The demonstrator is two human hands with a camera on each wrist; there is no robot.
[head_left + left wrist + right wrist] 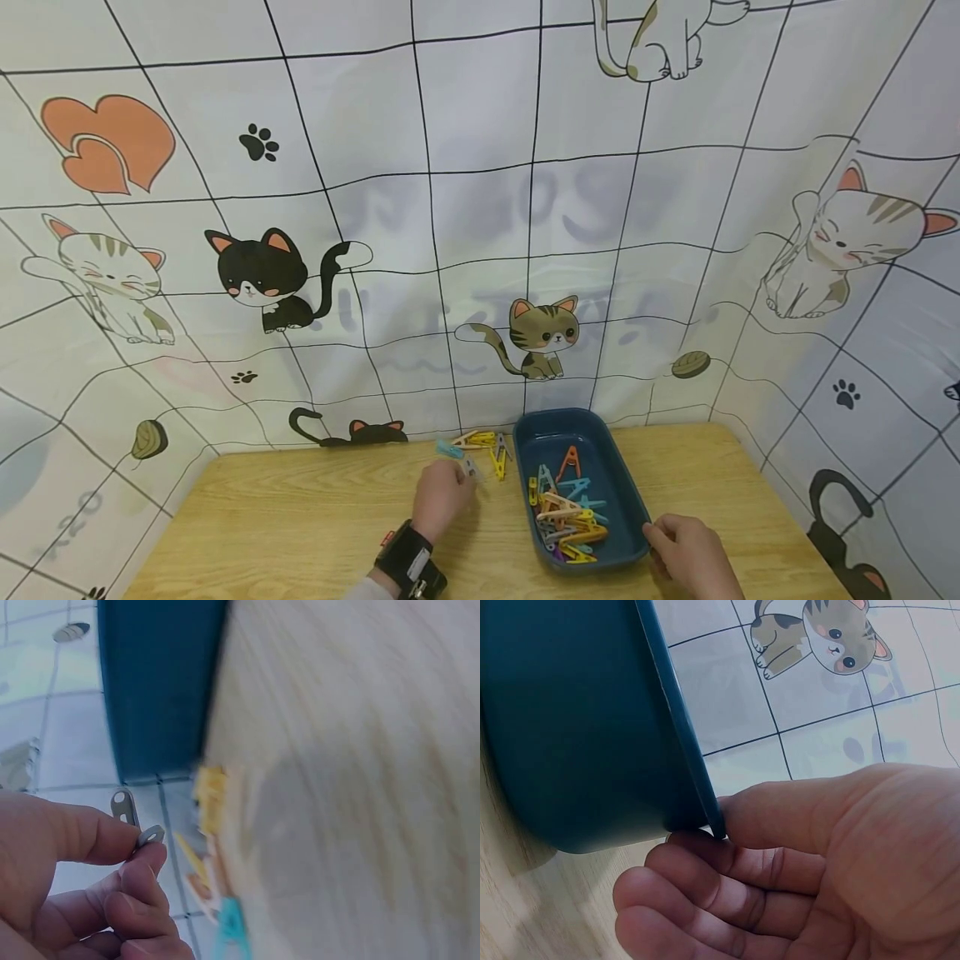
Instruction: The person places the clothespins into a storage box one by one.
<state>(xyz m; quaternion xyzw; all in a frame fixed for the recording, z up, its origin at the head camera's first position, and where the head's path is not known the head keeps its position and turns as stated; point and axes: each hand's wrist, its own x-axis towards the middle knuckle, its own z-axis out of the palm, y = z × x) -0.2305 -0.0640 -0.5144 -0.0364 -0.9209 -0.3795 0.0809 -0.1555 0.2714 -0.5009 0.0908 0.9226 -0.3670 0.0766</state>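
Between thumb and forefinger my left hand (pixel 444 498) pinches a grey clothespin (pixel 124 808), its two slotted ends sticking out past the fingertips in the left wrist view. It is over the table, left of a dark blue plastic basin (pixel 627 492). My right hand (pixel 688 546) pinches the basin's rim at the near right corner, thumb on the outer top and fingers curled below in the right wrist view. Inside the basin lies a heap of orange, yellow, blue and grey clothespins (pixel 564 510).
Behind the left hand, several loose clothespins lie by the wall: yellow ones (pixel 499 462) and a light blue one (pixel 448 449). The wooden table (pixel 300 517) meets a wall sheet (pixel 480 217) printed with cats and grid lines. A black strap (pixel 411 560) circles the left wrist.
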